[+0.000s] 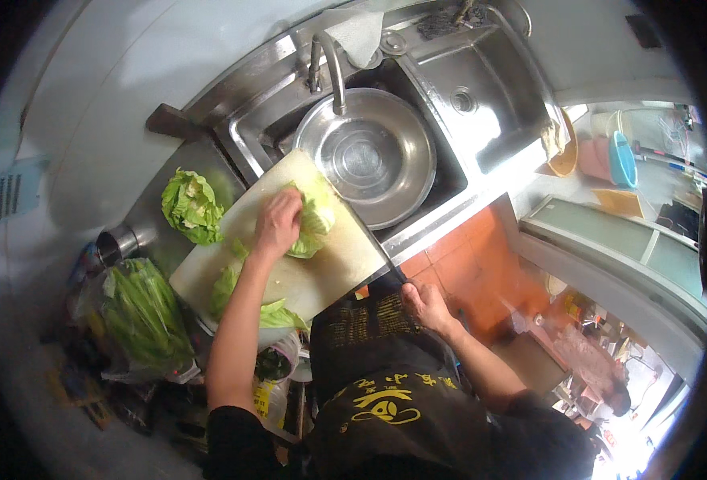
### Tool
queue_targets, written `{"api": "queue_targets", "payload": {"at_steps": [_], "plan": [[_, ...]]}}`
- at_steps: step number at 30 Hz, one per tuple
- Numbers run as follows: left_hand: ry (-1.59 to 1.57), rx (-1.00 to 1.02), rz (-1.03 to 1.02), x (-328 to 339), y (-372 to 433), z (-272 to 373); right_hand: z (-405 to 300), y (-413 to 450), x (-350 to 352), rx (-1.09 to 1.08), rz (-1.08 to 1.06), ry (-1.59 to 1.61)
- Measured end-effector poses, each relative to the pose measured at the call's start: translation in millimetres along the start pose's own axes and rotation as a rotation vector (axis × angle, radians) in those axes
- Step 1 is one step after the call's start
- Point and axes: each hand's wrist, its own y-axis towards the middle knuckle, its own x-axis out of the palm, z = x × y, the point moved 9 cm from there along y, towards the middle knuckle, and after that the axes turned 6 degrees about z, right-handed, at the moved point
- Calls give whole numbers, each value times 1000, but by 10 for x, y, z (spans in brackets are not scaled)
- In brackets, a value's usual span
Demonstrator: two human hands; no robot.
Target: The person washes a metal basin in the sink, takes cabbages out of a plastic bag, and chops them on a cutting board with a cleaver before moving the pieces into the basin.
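Note:
A pale cutting board [353, 258] lies beside the sink, one corner reaching over it. On the board my left hand [279, 222] presses on a piece of leafy green cabbage [316, 219]; its fingertips are partly hidden among the leaves. My right hand [428, 305] grips the dark handle of a knife [396, 268], whose thin blade stretches along the board's right edge, seen nearly edge-on. Loose green leaves [278, 315] lie near the board's lower edge and under my left forearm. Left of the board, a larger head of leafy cabbage [192, 207] rests on the metal counter.
A steel basin [410, 159] stands in the left sink bowl under a curved faucet [334, 66]. The other sink bowl [497, 90] is to the right. Long green vegetables in a plastic bag [143, 318] and a metal cylinder [117, 243] are at left.

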Motion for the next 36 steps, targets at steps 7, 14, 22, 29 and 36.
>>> {"api": "queue_targets", "payload": {"at_steps": [7, 14, 22, 29, 36], "plan": [[-89, -49, -288, -78, -144, 202, 107, 92, -253, -45, 162, -81], [580, 439, -693, 175, -229, 263, 192, 45, -215, -8, 149, -29], [456, 28, -453, 484, -431, 171, 83, 65, -82, 37, 102, 13], [499, -382, -267, 451, -556, 402, -86, 229, -20, 99, 44, -52], [309, -382, -187, 467, -586, 306, -241, 330, -7, 24, -15, -143]]}}
